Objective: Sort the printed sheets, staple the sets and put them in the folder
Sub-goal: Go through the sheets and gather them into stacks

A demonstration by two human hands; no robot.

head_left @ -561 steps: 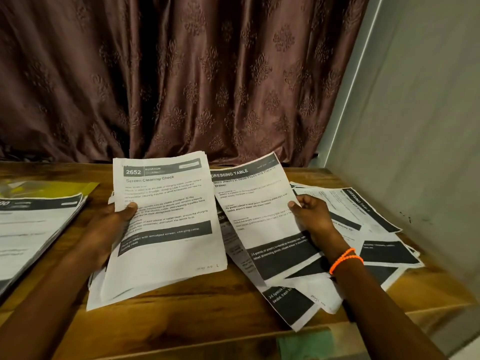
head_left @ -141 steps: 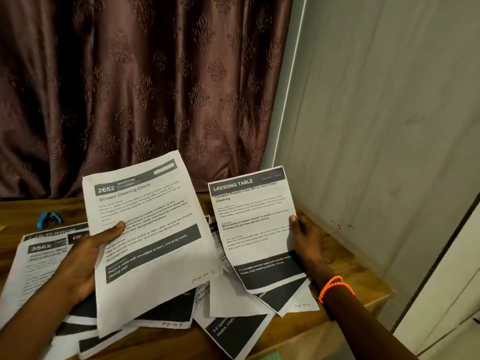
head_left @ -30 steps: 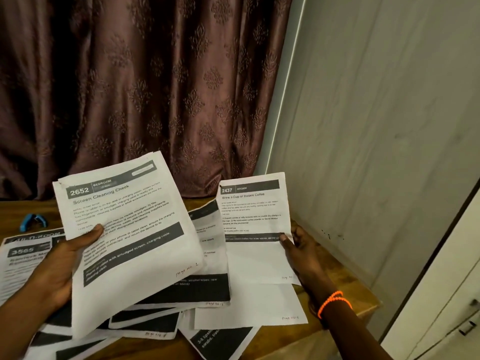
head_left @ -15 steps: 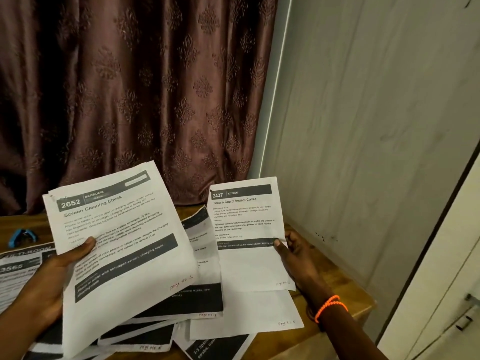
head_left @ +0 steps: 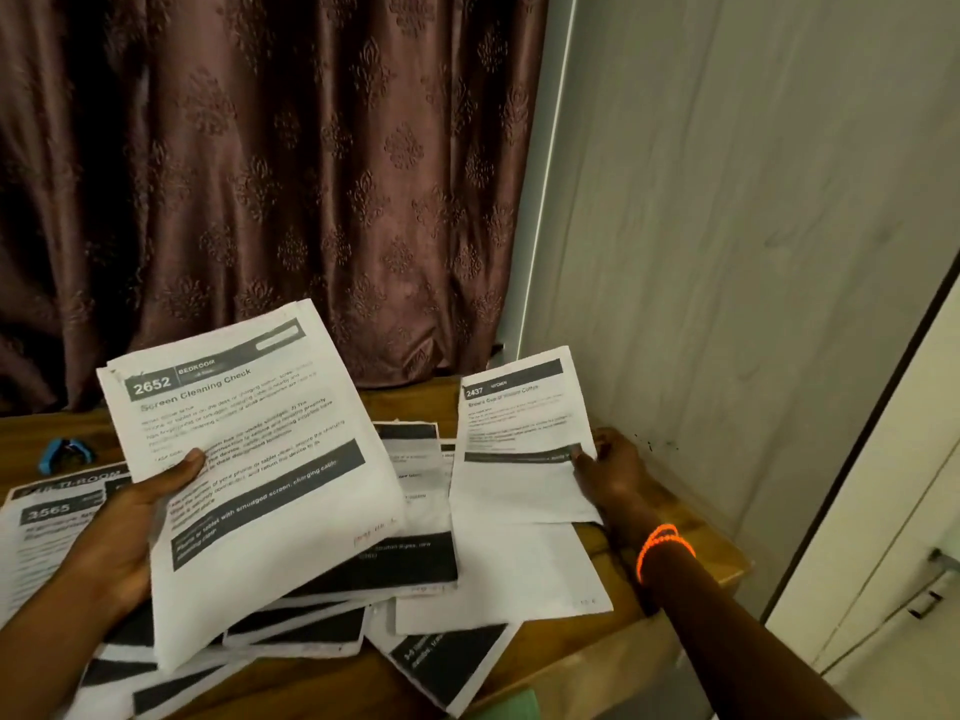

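Note:
My left hand (head_left: 130, 532) grips a thin stack of printed sheets (head_left: 270, 491) headed "2652 Screen Cleaning Check", thumb on top, held tilted above the table. My right hand (head_left: 613, 472) pinches the right edge of a single sheet (head_left: 519, 449) headed "2437", raised over the table's right end. Several loose printed sheets (head_left: 493, 574) with dark bands lie overlapping on the wooden table (head_left: 696, 553) beneath both hands. Another sheet headed "3565" (head_left: 47, 517) lies at the left. No folder shows in view.
A small blue object (head_left: 65, 452), possibly a stapler, lies on the table at the far left. A brown patterned curtain (head_left: 270, 174) hangs behind the table. A grey wall (head_left: 727, 252) stands close on the right, with a white cabinet door (head_left: 893, 563) beyond the table's corner.
Over the last second both hands kept their sheets and rose slightly in view. Earlier my right hand held a "Dressing Table" sheet; it now holds the "2437" sheet.

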